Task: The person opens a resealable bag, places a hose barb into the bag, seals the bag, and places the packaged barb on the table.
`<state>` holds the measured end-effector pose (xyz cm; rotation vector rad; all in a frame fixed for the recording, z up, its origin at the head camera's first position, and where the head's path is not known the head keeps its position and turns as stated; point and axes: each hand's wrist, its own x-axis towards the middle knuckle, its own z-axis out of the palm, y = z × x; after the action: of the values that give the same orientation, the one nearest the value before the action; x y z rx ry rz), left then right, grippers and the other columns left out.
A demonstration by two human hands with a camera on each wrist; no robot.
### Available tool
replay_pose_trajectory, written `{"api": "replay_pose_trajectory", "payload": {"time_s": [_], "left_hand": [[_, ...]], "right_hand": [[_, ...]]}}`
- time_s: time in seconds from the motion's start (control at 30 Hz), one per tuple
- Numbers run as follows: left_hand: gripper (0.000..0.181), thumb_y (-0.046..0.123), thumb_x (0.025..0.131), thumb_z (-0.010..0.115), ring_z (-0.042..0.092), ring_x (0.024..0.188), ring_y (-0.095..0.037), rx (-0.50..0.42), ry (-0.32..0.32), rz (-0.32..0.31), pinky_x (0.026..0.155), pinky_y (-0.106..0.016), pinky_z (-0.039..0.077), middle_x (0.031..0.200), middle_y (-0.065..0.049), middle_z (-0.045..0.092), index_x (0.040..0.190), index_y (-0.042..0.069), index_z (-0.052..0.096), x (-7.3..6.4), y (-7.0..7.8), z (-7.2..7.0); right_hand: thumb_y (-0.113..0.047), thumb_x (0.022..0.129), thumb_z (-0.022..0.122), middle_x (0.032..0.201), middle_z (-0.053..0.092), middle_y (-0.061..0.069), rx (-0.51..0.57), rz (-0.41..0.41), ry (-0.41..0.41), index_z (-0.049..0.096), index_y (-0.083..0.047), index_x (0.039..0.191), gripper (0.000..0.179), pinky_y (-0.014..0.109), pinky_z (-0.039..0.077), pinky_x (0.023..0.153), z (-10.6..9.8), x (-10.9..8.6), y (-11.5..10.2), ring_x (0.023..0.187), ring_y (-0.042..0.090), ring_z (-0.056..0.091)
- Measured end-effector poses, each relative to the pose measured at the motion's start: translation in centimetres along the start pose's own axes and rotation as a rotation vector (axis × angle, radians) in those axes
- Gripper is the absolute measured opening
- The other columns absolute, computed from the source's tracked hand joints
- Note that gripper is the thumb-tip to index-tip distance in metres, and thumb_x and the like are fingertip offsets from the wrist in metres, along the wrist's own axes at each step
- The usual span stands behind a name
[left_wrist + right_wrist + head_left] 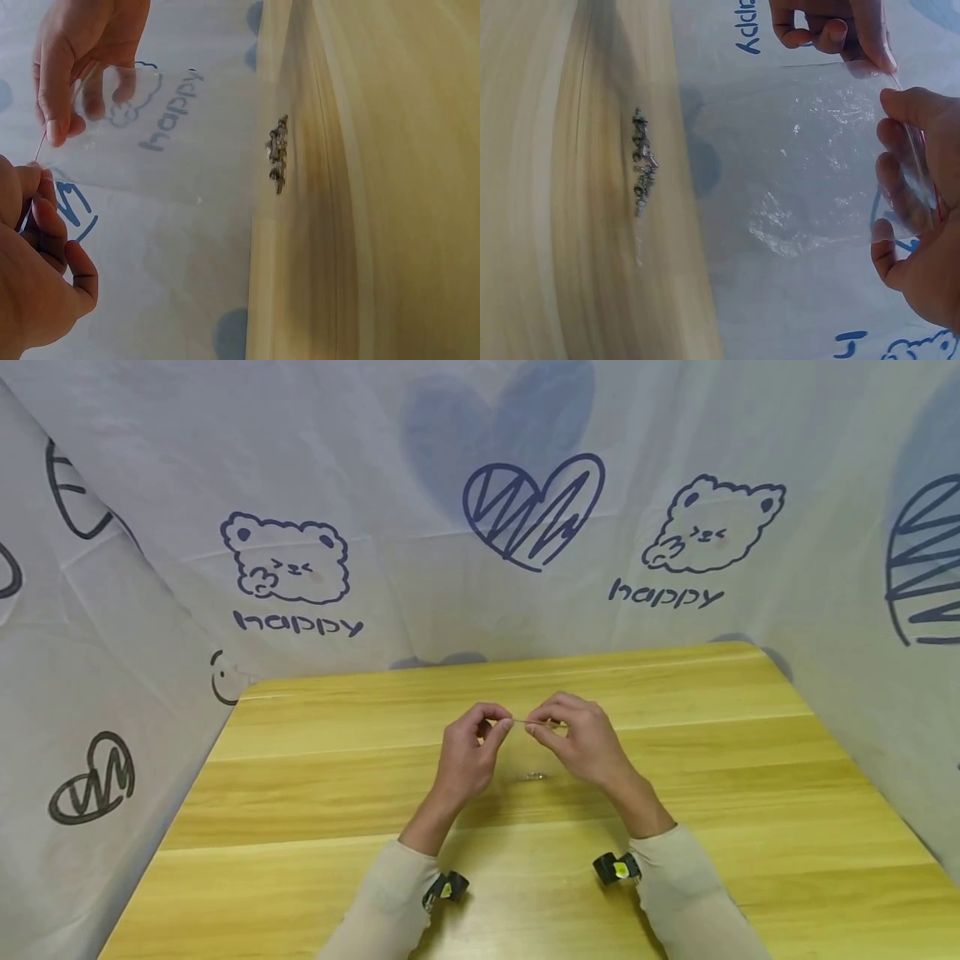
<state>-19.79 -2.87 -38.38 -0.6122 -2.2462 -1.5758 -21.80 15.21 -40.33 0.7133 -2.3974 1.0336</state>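
Note:
A clear zip-lock bag [810,142] with a red line along its top edge hangs between the two hands. Several small metal screws [642,161] lie gathered at its bottom, seen through the plastic. My left hand [467,753] pinches one end of the top edge between thumb and forefinger. Farther along the same edge, my right hand [587,739] pinches with its thumb and fingers. A short stretch of the red line [42,144] shows between the fingertips in the left wrist view. From the head view the bag is nearly invisible, with the screws a small glint below the hands.
The hands are above a yellow wood-grain table [337,810]. A white cloth [420,585] printed with bears, hearts and lettering hangs behind the table and along its sides. Each sleeved forearm carries a small black wrist camera [617,867].

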Motion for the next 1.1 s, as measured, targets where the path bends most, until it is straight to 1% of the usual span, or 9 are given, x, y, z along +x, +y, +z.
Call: {"api": "replay_pose_trajectory", "payload": {"time_s": [0.23,0.4,0.63,0.73,0.8,0.87,0.97,1.03,1.1], "left_hand": [[0.007,-0.002,0.091,0.061,0.050,0.061,-0.026,-0.018,0.011,0.007,0.058,-0.019,0.038,0.084,-0.021,0.066,0.093,-0.008,0.065,-0.1,0.0,0.3],[0.006,-0.002,0.090,0.063,0.047,0.060,-0.025,-0.024,0.019,0.016,0.058,-0.018,0.035,0.083,-0.021,0.067,0.091,-0.007,0.065,-0.3,-0.2,0.5],[0.011,0.011,0.091,0.065,0.049,0.061,-0.020,-0.016,0.009,0.062,0.059,-0.019,0.038,0.085,-0.013,0.070,0.092,0.001,0.068,-0.3,-3.9,1.3],[0.008,0.004,0.089,0.065,0.050,0.062,-0.024,-0.007,0.008,0.051,0.059,-0.018,0.037,0.084,-0.018,0.069,0.091,-0.004,0.067,-0.3,-3.5,1.4],[0.007,0.000,0.089,0.065,0.048,0.060,-0.023,-0.002,0.001,0.058,0.058,-0.018,0.035,0.082,-0.019,0.067,0.091,-0.006,0.066,-0.2,-2.6,1.2],[0.007,-0.001,0.090,0.063,0.043,0.057,-0.020,0.005,-0.007,0.070,0.056,-0.017,0.033,0.075,-0.020,0.063,0.091,-0.008,0.065,-0.3,-1.5,0.8],[0.006,-0.003,0.090,0.061,0.035,0.053,-0.010,0.014,-0.025,0.087,0.052,-0.017,0.029,0.065,-0.016,0.054,0.091,-0.009,0.063,-0.3,-0.3,0.3],[0.007,-0.003,0.091,0.060,0.031,0.053,-0.006,0.023,-0.028,0.086,0.051,-0.017,0.027,0.062,-0.015,0.049,0.091,-0.010,0.061,-0.2,-0.1,0.1],[0.006,-0.004,0.091,0.059,0.030,0.053,-0.005,0.036,-0.029,0.077,0.050,-0.017,0.027,0.062,-0.015,0.049,0.091,-0.010,0.060,-0.1,-0.9,0.1]], "right_hand": [[-0.018,0.083,0.077,0.082,0.071,-0.002,-0.036,-0.085,0.041,0.076,-0.012,0.088,0.008,0.033,0.049,0.069,0.0,0.1,0.0,0.078,0.013,0.064],[-0.016,0.081,0.078,0.080,0.072,-0.002,-0.031,-0.135,0.052,0.077,-0.012,0.086,0.007,0.031,0.049,0.063,0.2,0.1,0.1,0.074,0.013,0.063],[-0.015,0.081,0.078,0.080,0.071,-0.004,-0.061,-0.130,0.042,0.075,-0.014,0.085,0.004,0.033,0.048,0.067,0.4,0.1,-0.1,0.074,0.011,0.062],[-0.013,0.080,0.079,0.081,0.071,-0.004,-0.076,-0.126,0.042,0.076,-0.016,0.085,0.007,0.033,0.045,0.068,0.5,0.0,-0.1,0.074,0.012,0.062],[-0.013,0.080,0.079,0.080,0.071,-0.004,-0.076,-0.129,0.045,0.076,-0.016,0.085,0.007,0.033,0.046,0.067,0.5,0.0,-0.1,0.073,0.012,0.062],[-0.015,0.081,0.078,0.080,0.071,-0.004,-0.074,-0.128,0.037,0.076,-0.016,0.085,0.005,0.032,0.046,0.066,0.4,0.1,-0.1,0.073,0.012,0.062],[-0.019,0.083,0.076,0.079,0.071,-0.004,-0.068,-0.122,0.009,0.076,-0.014,0.085,0.005,0.031,0.047,0.065,0.0,0.1,-0.1,0.073,0.012,0.061],[-0.021,0.085,0.075,0.080,0.070,-0.005,-0.061,-0.104,-0.014,0.075,-0.014,0.085,0.007,0.031,0.047,0.065,-0.4,0.0,0.0,0.074,0.011,0.060],[-0.021,0.086,0.073,0.080,0.070,-0.005,-0.045,-0.079,-0.035,0.075,-0.014,0.085,0.007,0.032,0.047,0.065,-0.8,-0.1,0.1,0.076,0.011,0.059]]}}
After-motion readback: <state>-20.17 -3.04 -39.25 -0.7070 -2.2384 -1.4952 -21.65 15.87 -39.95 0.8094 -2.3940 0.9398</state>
